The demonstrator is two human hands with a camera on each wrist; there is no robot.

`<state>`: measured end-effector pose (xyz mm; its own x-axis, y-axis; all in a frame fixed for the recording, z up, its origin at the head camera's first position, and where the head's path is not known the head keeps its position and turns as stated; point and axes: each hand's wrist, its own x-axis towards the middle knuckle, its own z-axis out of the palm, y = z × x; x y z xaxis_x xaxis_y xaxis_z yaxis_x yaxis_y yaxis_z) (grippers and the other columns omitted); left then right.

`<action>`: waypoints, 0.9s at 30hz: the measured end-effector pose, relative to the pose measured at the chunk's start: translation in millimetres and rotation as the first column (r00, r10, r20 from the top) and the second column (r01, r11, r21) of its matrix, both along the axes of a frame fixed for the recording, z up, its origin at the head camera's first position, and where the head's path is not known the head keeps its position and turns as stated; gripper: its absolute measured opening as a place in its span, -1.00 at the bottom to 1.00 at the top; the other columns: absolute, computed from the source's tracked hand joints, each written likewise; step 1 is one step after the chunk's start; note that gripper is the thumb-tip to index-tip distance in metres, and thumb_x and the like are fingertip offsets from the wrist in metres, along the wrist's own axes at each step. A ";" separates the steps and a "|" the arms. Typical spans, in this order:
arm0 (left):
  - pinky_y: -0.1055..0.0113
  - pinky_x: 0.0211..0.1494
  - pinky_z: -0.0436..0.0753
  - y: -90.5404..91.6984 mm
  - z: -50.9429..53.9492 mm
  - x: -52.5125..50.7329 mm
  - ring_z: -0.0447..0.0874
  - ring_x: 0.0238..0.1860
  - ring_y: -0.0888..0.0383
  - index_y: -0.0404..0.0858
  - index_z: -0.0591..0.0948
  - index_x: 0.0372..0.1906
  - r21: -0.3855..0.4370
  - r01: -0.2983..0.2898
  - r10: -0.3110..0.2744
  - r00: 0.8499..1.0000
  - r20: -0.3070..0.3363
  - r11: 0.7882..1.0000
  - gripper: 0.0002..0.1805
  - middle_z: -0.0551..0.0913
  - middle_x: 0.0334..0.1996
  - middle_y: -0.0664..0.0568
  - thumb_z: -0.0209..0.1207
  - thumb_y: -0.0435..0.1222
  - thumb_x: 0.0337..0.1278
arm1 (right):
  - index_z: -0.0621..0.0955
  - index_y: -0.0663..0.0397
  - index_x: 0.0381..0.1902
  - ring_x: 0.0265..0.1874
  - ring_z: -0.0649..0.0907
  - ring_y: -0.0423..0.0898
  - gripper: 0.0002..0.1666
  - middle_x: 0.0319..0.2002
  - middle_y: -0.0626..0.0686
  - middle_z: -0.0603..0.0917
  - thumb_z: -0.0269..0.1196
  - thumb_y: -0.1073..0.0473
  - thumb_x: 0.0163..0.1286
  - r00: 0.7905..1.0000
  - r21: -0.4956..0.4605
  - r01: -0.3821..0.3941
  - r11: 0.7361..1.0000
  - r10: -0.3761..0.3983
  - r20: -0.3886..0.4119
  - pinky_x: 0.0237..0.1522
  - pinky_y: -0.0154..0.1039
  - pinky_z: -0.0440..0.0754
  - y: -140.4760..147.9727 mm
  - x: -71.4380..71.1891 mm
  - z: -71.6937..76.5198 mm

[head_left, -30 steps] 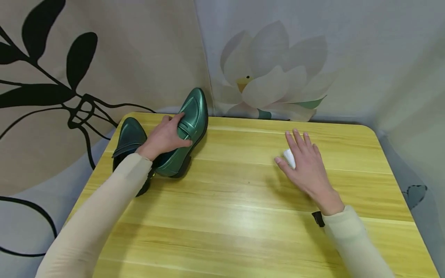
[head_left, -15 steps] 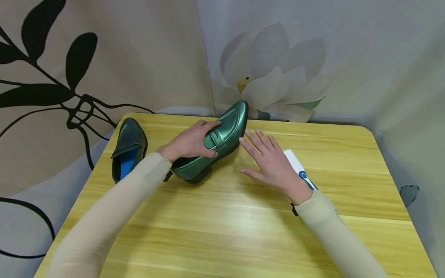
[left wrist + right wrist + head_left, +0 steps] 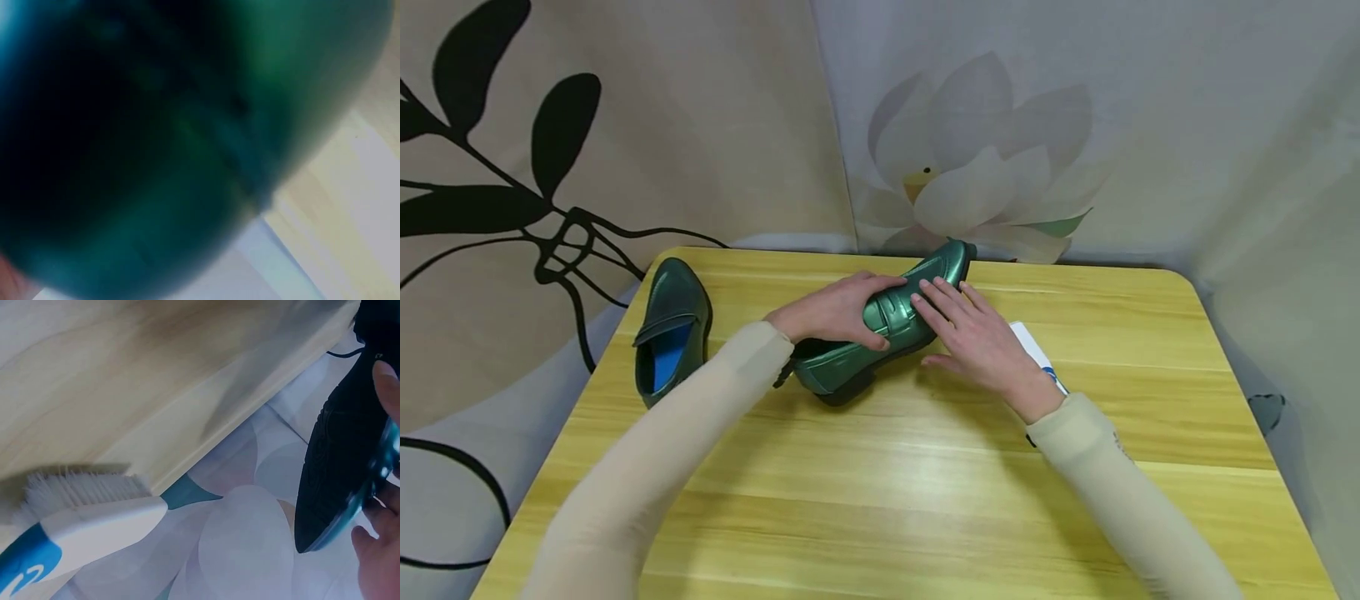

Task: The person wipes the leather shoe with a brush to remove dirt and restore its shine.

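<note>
In the head view, my left hand [image 3: 846, 312] grips a green loafer [image 3: 887, 311] across its top, thumb on the near side and fingers on the far side. The fingers of my right hand [image 3: 981, 346] touch that loafer near its toe; they are straight and slightly spread. In the left wrist view the shoe [image 3: 187, 162] fills most of the picture, blurred. The right wrist view shows its dark sole [image 3: 340, 450] tilted toward the camera, with part of a hand [image 3: 381, 556] at the upper.
A second green loafer [image 3: 672, 329] with a blue insole stands at the left of the wooden table [image 3: 880, 517]. A white and blue brush [image 3: 103, 531] lies right of my right hand, bristles on the table. Patterned cloth [image 3: 700, 125] hangs behind.
The gripped loafer has moved right, away from the other loafer, in my left hand. My right hand has moved left from over the brush to the loafer's toe, uncovering part of the brush.
</note>
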<state>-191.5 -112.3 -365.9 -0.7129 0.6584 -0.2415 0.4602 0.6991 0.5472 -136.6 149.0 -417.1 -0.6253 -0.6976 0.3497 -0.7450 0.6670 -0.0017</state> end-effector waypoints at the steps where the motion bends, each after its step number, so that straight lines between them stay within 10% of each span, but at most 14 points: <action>1: -0.02 0.20 0.57 1.9 -0.5 -0.4 0.48 0.17 -0.06 -0.05 0.20 0.64 0.003 0.008 -0.008 1.000 0.007 1.000 0.07 0.37 0.41 -0.17 0.46 -0.02 0.03 | 0.32 0.19 0.56 0.57 0.23 0.16 0.11 0.56 0.23 0.28 0.54 -0.15 0.22 1.000 0.002 -0.002 1.000 0.002 -0.002 0.57 0.10 0.06 0.8 0.2 -0.9; 19: 0.13 0.39 0.42 15.4 -6.0 -5.7 0.36 0.34 0.00 -0.18 0.12 0.66 0.031 0.173 -0.176 0.975 0.136 0.984 0.09 0.27 0.52 -0.08 0.46 -0.11 0.09 | 0.47 0.27 0.43 0.40 0.48 0.16 -0.11 0.39 0.23 0.53 0.52 -0.04 0.28 0.988 0.116 0.005 0.993 0.013 -0.155 0.46 0.05 0.33 3.1 15.4 -9.4; 27: 0.03 0.45 0.39 9.4 -8.6 10.2 0.36 0.41 -0.07 -0.23 0.02 0.68 -0.148 0.037 -0.025 0.996 0.081 0.988 0.13 0.19 0.57 -0.20 0.31 0.20 0.26 | 0.49 0.31 0.39 0.35 0.52 0.19 -0.22 0.35 0.27 0.55 0.47 0.02 0.36 0.998 0.075 0.063 0.995 -0.061 -0.025 0.43 0.07 0.37 0.5 21.1 -15.6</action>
